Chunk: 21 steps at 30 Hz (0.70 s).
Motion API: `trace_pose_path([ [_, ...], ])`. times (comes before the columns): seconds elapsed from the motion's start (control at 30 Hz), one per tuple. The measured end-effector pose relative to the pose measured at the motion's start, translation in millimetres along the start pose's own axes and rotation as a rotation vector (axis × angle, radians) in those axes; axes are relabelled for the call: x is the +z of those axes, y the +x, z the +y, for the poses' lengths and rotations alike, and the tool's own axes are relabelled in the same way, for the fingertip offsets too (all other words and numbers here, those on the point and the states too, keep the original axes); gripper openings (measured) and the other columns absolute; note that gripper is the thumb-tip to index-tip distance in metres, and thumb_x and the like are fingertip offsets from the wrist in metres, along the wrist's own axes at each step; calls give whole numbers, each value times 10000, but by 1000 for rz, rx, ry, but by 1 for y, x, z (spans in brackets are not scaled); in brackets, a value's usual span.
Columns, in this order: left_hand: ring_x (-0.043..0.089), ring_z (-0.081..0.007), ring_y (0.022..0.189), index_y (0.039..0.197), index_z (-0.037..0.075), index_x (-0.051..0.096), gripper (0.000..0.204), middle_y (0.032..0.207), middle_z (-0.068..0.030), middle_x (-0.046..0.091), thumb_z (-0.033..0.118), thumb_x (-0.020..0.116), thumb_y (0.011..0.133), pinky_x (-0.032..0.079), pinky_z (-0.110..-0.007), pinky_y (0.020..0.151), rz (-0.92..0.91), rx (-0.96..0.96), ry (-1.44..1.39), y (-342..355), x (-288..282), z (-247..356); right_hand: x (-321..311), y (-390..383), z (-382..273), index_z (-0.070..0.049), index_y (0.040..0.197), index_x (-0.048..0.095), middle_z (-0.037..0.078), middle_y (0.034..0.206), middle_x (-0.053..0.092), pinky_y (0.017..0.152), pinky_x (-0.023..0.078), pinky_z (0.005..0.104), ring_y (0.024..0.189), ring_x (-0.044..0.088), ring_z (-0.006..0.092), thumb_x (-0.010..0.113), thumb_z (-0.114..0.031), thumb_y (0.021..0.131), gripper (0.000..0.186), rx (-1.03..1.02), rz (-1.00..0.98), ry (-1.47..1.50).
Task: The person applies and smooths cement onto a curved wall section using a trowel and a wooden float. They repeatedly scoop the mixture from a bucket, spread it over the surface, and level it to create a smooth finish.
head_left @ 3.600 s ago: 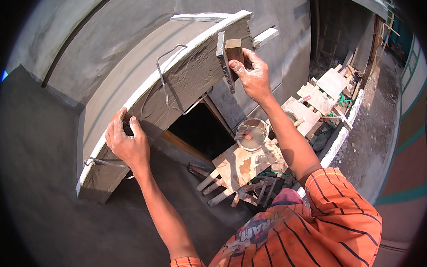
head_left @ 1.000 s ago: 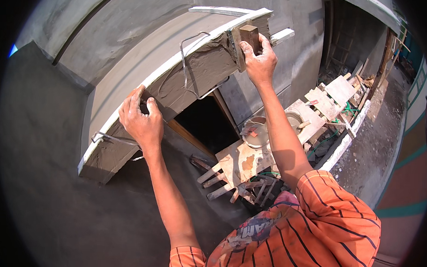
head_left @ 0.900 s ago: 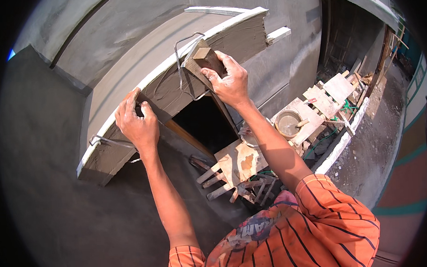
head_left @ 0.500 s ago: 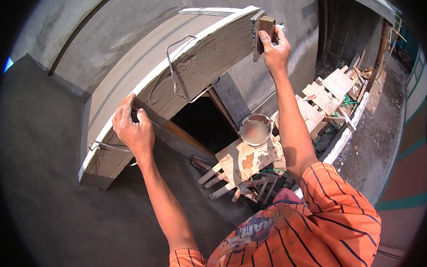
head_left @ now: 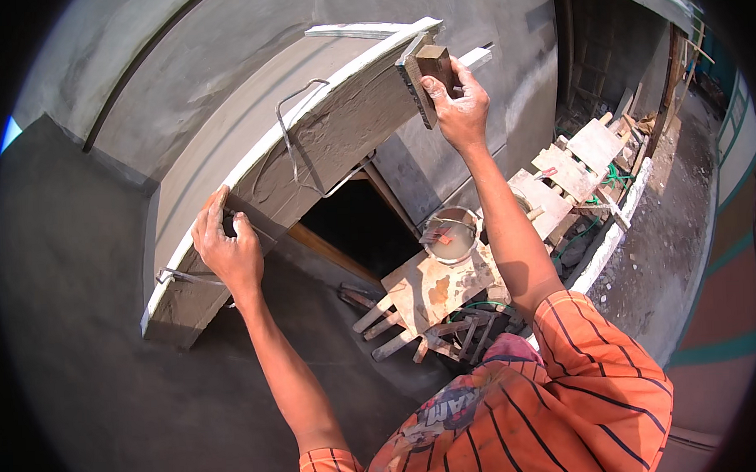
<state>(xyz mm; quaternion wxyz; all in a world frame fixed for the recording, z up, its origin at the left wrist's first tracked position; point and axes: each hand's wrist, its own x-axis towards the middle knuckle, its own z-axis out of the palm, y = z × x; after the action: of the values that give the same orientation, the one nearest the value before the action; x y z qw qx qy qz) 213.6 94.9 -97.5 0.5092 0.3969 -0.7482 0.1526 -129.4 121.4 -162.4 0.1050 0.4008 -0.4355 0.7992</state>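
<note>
A concrete ledge with a wet grey plastered front face (head_left: 341, 125) slants across the upper view, a white edge strip (head_left: 250, 160) along its top. My right hand (head_left: 461, 108) grips the wooden block handle of a plastering float (head_left: 422, 76), its flat board against the plaster near the ledge's far right end. At the left, my left hand (head_left: 231, 245) is hooked over the white strip, fingers on the top edge and thumb lower at the front. Bent metal rod clamps (head_left: 284, 127) hold the strip, one between my hands and another (head_left: 192, 277) left of my left hand.
Below stands a plank scaffold (head_left: 434, 288) carrying a bucket (head_left: 451, 236) of cloudy water with a reddish object in it. More planks (head_left: 571, 173) stretch away to the right beside a low white-edged wall (head_left: 615, 232). A dark opening (head_left: 353, 224) lies under the ledge.
My right hand has drawn the float leftward and slightly down along the plastered face, tilting it. My left hand stays on the strip. The view has shifted slightly.
</note>
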Motion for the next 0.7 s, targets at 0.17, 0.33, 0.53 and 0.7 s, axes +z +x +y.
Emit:
trace_pose_path([
  [0.17,544,-273,1133,1139,88,686,419,1167,-86,650,3,579,744,377,-394,1032,4,-5,0,5,1,5,23,-4,15,-14,1131,642,123,991,702,793,530,347,873,682,247,764,-232,804,411,-156,87,-187],
  [0.33,563,-275,1106,1116,75,696,373,1133,-113,661,43,559,771,393,-394,1018,-114,-102,22,13,-7,12,45,-70,-34,11,1138,629,165,1030,685,846,515,342,949,668,265,795,-214,762,469,-145,-346,37],
  [0.53,571,-305,1123,1144,73,695,361,1156,-149,658,106,533,823,408,-410,1014,-162,-8,-17,45,13,50,-5,-95,-36,63,1238,556,117,1094,661,900,482,292,989,609,146,779,-197,817,543,277,-378,333],
  [0.7,596,-312,1120,1191,75,675,367,1176,-170,654,161,544,859,411,-380,1013,-311,25,-114,58,26,90,-56,-125,-27,55,1268,532,103,1114,637,923,468,292,1020,592,148,774,-197,822,567,464,-373,400],
])
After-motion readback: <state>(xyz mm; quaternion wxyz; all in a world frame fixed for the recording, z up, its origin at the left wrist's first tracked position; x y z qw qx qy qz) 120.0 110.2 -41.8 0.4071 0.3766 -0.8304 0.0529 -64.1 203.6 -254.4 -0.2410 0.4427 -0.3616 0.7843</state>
